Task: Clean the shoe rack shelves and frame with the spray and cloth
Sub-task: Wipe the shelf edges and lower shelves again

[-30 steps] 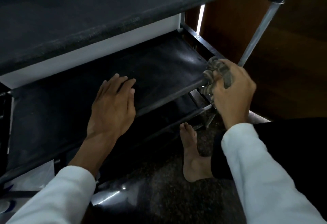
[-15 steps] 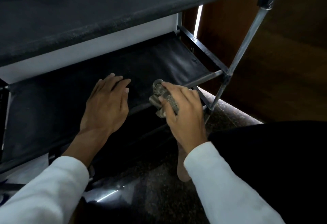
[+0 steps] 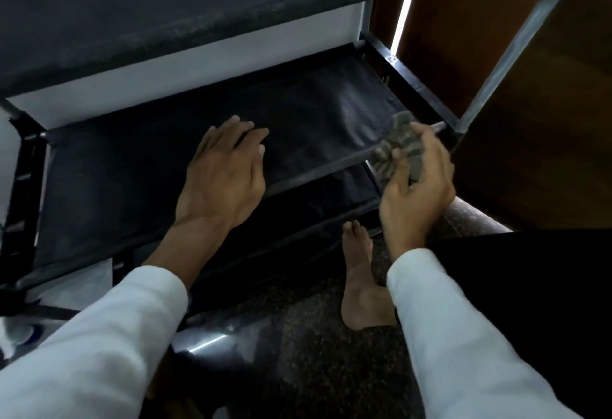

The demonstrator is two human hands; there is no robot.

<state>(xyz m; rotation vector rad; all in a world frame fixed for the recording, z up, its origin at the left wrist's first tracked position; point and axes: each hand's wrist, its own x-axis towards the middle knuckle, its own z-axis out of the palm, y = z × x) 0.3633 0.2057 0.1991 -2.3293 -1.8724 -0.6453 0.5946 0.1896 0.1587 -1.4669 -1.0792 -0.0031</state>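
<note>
Bare foot rested on speckled floor, left grip lay spread flat on middle shelf, right grip pinched bunched cloth against front rail near right post, upper shelf overhung, wooden panel stood behind

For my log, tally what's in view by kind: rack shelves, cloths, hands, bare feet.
Shelves: 3 (top shelf, middle shelf, bottom shelf)
Cloth: 1
Hands: 2 (left hand, right hand)
Bare foot: 1
Total: 7
</note>
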